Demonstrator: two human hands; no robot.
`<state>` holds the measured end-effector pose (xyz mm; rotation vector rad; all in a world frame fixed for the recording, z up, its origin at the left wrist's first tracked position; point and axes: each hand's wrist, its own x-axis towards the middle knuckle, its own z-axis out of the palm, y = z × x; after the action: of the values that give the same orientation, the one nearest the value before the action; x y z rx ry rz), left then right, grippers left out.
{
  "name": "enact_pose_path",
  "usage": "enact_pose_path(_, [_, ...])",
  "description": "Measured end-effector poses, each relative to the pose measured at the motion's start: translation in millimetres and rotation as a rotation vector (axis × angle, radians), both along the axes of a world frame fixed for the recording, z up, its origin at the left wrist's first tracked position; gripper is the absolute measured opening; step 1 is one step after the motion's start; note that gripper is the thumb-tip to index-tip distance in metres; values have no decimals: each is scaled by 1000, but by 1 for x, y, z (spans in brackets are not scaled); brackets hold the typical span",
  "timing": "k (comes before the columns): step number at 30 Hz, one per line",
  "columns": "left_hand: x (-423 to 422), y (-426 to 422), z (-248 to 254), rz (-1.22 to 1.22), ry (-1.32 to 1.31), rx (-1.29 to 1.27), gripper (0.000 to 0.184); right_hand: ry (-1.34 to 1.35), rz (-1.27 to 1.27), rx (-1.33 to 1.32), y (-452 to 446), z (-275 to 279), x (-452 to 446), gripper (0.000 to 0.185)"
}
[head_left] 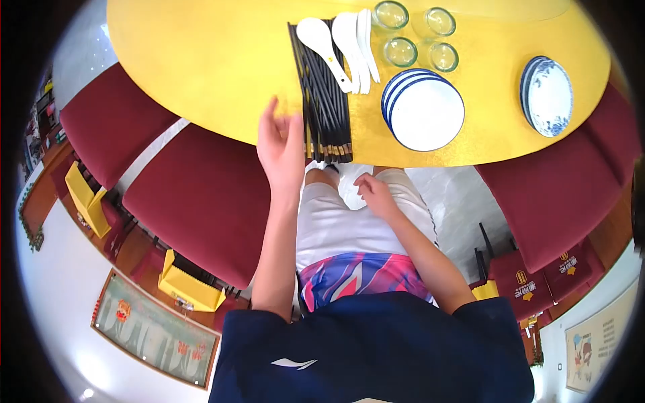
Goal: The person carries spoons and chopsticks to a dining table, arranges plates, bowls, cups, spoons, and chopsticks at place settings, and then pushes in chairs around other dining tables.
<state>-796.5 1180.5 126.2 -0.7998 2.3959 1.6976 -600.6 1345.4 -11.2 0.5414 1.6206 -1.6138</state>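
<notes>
My left hand (pixel 282 151) is raised at the table's front edge, fingers apart and holding nothing, just left of a bundle of black chopsticks (pixel 321 107). Whether it touches the chopsticks I cannot tell. On and beside the bundle's far end lie several white soup spoons (pixel 316 35). My right hand (pixel 376 193) hangs over my lap below the table edge, its fingers loosely bent and nothing seen in them. To the right of the chopsticks sits a stack of white plates with blue rims (pixel 428 114).
Several clear glasses (pixel 401 52) stand behind the plates. Blue-patterned oval dishes (pixel 549 97) are stacked farther right on the yellow table (pixel 201 60). Dark red chairs (pixel 195 195) flank me on the left, with another red chair (pixel 531 201) on the right.
</notes>
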Motion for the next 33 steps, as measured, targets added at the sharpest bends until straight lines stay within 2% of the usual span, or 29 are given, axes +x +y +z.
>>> enact_pose_path(1, [-24,10,-3,5,58,-95,48,-137,69,68,6,-5,0,15])
enact_pose_path(4, [-77,27,-28,21,188,-332,53,-66,134,113,22,-21,5,15])
enact_pose_path(8, [-95,40,-57,4,288,-344,43,-112,72,79,37,-33,18,14])
enact_pose_path(9, [-93,41,-65,-6,300,-328,38,-70,138,126,44,-43,30,17])
enact_pose_path(11, [-90,48,-68,-35,292,-377,39,-32,202,172,57,-59,51,18])
enact_pose_path(13, [-90,58,-62,-100,324,-467,40,-10,161,185,64,-79,77,21])
enact_pose_path(22, [-99,70,-48,-250,342,-467,43,4,144,238,69,-96,76,23])
enact_pose_path(25, [-99,68,-43,-326,257,-402,43,-5,124,244,71,-96,78,23])
enact_pose_path(27, [-99,67,-43,-296,211,-238,42,-12,113,245,74,-96,81,23])
enact_pose_path(33, [-98,69,-48,-321,183,-120,42,-30,75,249,74,-97,84,24])
